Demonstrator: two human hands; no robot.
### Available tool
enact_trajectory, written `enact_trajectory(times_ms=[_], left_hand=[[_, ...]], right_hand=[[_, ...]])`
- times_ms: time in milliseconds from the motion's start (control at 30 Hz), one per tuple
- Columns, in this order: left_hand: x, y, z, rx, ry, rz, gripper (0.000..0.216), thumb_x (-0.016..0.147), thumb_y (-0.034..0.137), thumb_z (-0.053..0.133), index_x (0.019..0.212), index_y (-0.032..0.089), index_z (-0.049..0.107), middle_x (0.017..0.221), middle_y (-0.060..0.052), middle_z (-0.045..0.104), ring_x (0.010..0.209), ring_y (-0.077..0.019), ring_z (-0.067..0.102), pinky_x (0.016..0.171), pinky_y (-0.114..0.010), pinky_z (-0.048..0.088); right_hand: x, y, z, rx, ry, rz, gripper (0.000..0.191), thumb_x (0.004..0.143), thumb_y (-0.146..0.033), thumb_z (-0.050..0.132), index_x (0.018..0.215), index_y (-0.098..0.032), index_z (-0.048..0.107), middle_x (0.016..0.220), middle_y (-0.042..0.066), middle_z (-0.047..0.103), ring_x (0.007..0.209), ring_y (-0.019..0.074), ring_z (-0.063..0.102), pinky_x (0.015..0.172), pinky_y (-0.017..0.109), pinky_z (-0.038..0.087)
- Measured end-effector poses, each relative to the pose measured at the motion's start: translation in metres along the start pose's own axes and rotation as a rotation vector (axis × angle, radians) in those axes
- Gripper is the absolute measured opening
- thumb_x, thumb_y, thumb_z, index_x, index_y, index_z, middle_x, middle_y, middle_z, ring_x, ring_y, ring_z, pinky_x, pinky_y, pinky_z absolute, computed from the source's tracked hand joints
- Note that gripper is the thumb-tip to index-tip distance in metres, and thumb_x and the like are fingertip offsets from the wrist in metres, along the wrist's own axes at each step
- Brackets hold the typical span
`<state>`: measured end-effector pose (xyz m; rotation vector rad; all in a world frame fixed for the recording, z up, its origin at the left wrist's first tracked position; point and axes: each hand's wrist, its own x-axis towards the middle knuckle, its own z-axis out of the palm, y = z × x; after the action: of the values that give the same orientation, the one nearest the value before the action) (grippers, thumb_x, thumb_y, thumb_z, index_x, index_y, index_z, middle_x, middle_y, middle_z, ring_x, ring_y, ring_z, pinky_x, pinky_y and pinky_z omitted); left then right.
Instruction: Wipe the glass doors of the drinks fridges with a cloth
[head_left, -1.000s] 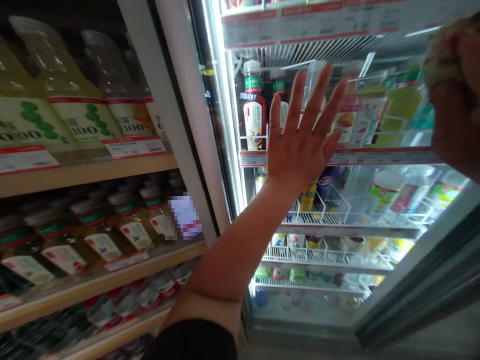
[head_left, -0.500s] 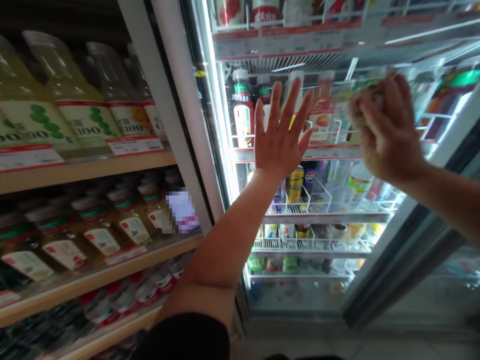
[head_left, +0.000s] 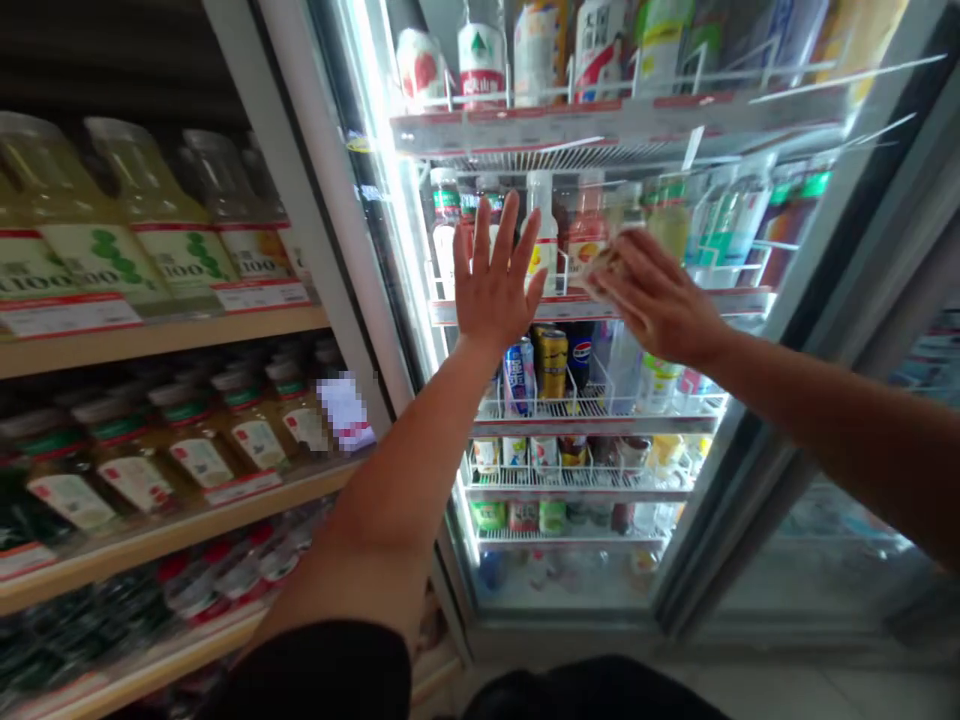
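My left hand (head_left: pixel 496 285) is spread flat, fingers apart, against what looks like the glass door (head_left: pixel 570 615) of a lit drinks fridge. To its right, my right hand (head_left: pixel 667 300) presses a crumpled, pale cloth (head_left: pixel 611 275) toward the same pane, and part of the cloth is hidden under the fingers. Behind the hands are shelved drinks: a bottle with an orange fruit label (head_left: pixel 587 235), a white-capped bottle (head_left: pixel 541 215), a gold can (head_left: pixel 553 365) and a dark blue can (head_left: pixel 581 355).
Wooden shelves (head_left: pixel 172 335) at left hold rows of juice bottles (head_left: pixel 142 225) and smaller green-banded bottles (head_left: pixel 199 440). A grey door frame (head_left: pixel 757 420) runs along the right side of the fridge, with another glass door (head_left: pixel 817 560) beyond it. Tiled floor (head_left: pixel 810 690) shows below.
My right hand has swept left and slightly down with the cloth, nearer my left hand. My left hand stays spread on the pane. The view has tilted and shifted, showing more of the upper shelf.
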<state>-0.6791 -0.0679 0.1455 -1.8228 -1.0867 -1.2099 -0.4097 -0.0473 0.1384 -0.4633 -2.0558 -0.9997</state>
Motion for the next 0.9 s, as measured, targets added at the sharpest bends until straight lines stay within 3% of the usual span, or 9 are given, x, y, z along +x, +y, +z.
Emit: enact_trajectory(times_ms=[100,233,300,400,500,567,700,767,900], left_hand=[[0.001,0.001,-0.001,0.015,-0.007,-0.012,0.064,0.101,0.051,0.035,0.159,0.025,0.036,0.167,0.005,0.016,0.158,-0.0206,-0.001,0.132,-0.049,-0.006],[0.002,0.003,-0.001,-0.022,-0.023,-0.066,0.065,0.098,0.052,0.038,0.159,0.031,0.034,0.166,0.009,0.017,0.157,-0.0198,-0.003,0.132,-0.051,-0.007],[0.003,0.004,-0.001,-0.017,-0.022,-0.076,0.066,0.097,0.052,0.039,0.159,0.032,0.033,0.166,0.009,0.018,0.157,-0.0198,-0.003,0.132,-0.051,-0.007],[0.002,0.004,-0.001,0.005,-0.02,-0.068,0.065,0.097,0.05,0.04,0.16,0.032,0.033,0.167,0.007,0.018,0.157,-0.0206,-0.002,0.132,-0.051,-0.005],[0.001,0.004,-0.001,0.054,-0.009,-0.037,0.065,0.099,0.049,0.04,0.16,0.029,0.034,0.167,0.004,0.019,0.158,-0.0217,0.001,0.132,-0.052,-0.003],[0.001,0.004,-0.002,0.078,-0.003,-0.028,0.064,0.099,0.048,0.039,0.159,0.027,0.035,0.168,0.002,0.02,0.158,-0.0227,0.002,0.131,-0.053,-0.001],[0.001,0.003,-0.002,0.063,-0.014,-0.046,0.065,0.098,0.051,0.037,0.159,0.028,0.035,0.168,0.003,0.021,0.158,-0.0237,0.002,0.131,-0.054,-0.003],[0.001,0.002,-0.002,0.047,-0.026,-0.045,0.067,0.098,0.054,0.034,0.16,0.027,0.033,0.168,0.005,0.02,0.158,-0.0224,-0.003,0.132,-0.053,-0.006],[0.004,-0.007,0.004,0.033,-0.082,-0.03,0.074,0.097,0.065,0.022,0.162,0.029,0.022,0.167,0.02,0.013,0.152,-0.0126,-0.028,0.129,-0.039,-0.024]], right_hand=[[-0.004,0.01,-0.009,0.017,-0.042,-0.017,0.046,0.105,-0.025,0.046,0.15,-0.034,0.047,0.163,-0.002,0.039,0.153,0.0253,0.033,0.126,0.05,0.035],[-0.008,0.039,-0.021,-0.062,0.204,0.209,0.045,0.105,-0.025,0.041,0.149,-0.023,0.049,0.168,0.004,0.027,0.156,0.0292,0.023,0.128,0.051,0.029],[-0.016,0.04,-0.019,-0.072,0.259,0.229,0.048,0.103,-0.02,0.043,0.151,-0.019,0.047,0.17,0.008,0.02,0.157,0.0325,0.019,0.127,0.056,0.029],[-0.027,0.026,-0.011,0.011,0.12,0.058,0.057,0.099,-0.016,0.049,0.154,-0.03,0.041,0.171,0.002,0.018,0.157,0.0312,0.019,0.125,0.058,0.033],[-0.021,0.024,-0.012,0.084,-0.04,-0.084,0.055,0.099,-0.016,0.05,0.151,-0.037,0.045,0.165,-0.002,0.034,0.153,0.0271,0.032,0.124,0.055,0.037],[-0.01,0.032,-0.017,0.07,0.039,0.002,0.048,0.102,-0.02,0.049,0.148,-0.032,0.05,0.163,0.0,0.038,0.152,0.0287,0.033,0.124,0.057,0.035],[-0.004,0.038,-0.012,0.002,0.278,0.185,0.046,0.105,-0.023,0.042,0.151,-0.025,0.046,0.169,0.002,0.025,0.157,0.0292,0.021,0.128,0.054,0.029],[-0.011,0.027,-0.004,-0.002,0.22,0.098,0.05,0.104,-0.02,0.043,0.154,-0.026,0.041,0.169,0.001,0.023,0.158,0.0268,0.018,0.128,0.052,0.03],[-0.013,0.014,-0.005,0.009,-0.112,-0.069,0.051,0.104,-0.02,0.042,0.153,-0.033,0.04,0.164,-0.002,0.036,0.155,0.0201,0.027,0.127,0.051,0.033]])
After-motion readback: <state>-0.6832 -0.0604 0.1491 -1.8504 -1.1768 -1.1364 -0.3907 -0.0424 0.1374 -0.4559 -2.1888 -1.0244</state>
